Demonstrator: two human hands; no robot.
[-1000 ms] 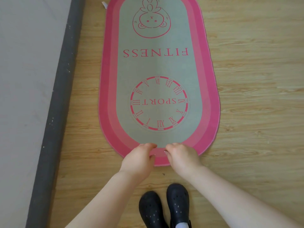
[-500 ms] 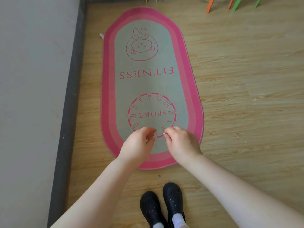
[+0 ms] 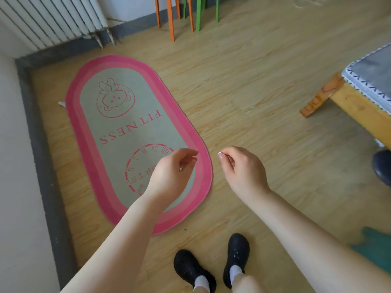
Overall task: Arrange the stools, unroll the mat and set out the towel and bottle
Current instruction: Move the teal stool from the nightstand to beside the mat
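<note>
A pink-bordered oval mat (image 3: 118,132) with a grey-green middle, a cartoon face and the words FITNESS and SPORT lies flat and unrolled on the wooden floor near the left wall. My left hand (image 3: 171,174) hovers above its near right part, fingers loosely curled and holding nothing. My right hand (image 3: 241,170) hangs over the bare floor just right of the mat, fingers also loosely curled and empty. Orange stool legs (image 3: 171,20) and green stool legs (image 3: 198,15) stand at the far wall. No towel or bottle is in sight.
A white radiator (image 3: 53,20) lines the far left wall above a dark skirting board (image 3: 44,157). A wooden bench with a grey patterned cushion (image 3: 368,81) stands at the right. A dark shoe (image 3: 382,166) lies beside it. My black shoes (image 3: 213,263) are at the bottom.
Both hands let go of the mat's near end and lifted away, moving apart. My view rose and swung right, bringing the stool legs, radiator and bench into sight.
</note>
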